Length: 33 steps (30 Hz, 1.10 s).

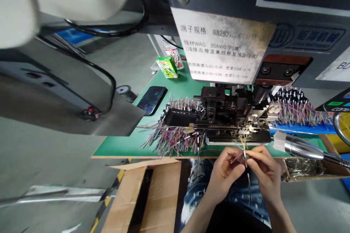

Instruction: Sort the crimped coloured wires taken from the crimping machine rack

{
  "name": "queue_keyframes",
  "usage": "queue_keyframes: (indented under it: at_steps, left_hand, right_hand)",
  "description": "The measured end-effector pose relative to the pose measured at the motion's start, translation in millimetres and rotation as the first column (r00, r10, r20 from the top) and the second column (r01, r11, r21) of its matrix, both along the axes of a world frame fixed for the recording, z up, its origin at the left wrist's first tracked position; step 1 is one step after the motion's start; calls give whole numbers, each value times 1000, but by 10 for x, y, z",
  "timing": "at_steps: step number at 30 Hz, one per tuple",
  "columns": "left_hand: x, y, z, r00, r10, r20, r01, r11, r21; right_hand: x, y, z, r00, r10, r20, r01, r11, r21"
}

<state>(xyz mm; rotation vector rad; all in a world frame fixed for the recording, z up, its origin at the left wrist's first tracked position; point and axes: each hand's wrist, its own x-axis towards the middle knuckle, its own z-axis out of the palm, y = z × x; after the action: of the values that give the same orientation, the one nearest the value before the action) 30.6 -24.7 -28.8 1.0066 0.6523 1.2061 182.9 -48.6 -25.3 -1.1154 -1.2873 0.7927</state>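
Note:
Both hands meet at the front of a dark crimping machine (pixel 218 103). My left hand (pixel 228 169) has its fingers closed round a thin multicoloured wire bundle (pixel 244 150), with a few reddish wires sticking out between the fingers. From the other side, my right hand (pixel 264 167) pinches the same bundle between thumb and fingertips. The fanned wire ends, yellow, green and white, point up toward the machine's metal die area. Below the hands the bundle's dark tail (pixel 249 185) hangs over the lap.
Piles of coloured wires (pixel 175 140) lie left of the machine, more wires (pixel 303 111) on its right. A phone (pixel 152 100), green box (pixel 167 67) and bottle (pixel 175 56) stand behind. A metal tube (pixel 303 146) is near my right hand; a cardboard box (pixel 161 193) sits below left.

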Motion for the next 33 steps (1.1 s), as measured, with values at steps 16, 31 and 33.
queue_keyframes:
  at_steps: [16,31,33]
  left_hand:
    - [-54,34,116,985,-96,-142,88,994,-60]
    - [-50,153,193,937,56,-345,-1,988,157]
    - [-28,157,179,937,66,-344,-11,987,161]
  right_hand:
    - [110,126,130,990,126,63,-123,991,-45]
    - [-42,266,85,987,-152,-48,146,984,-104]
    - [-22,277,63,986,-157,-62,149,980,-129]
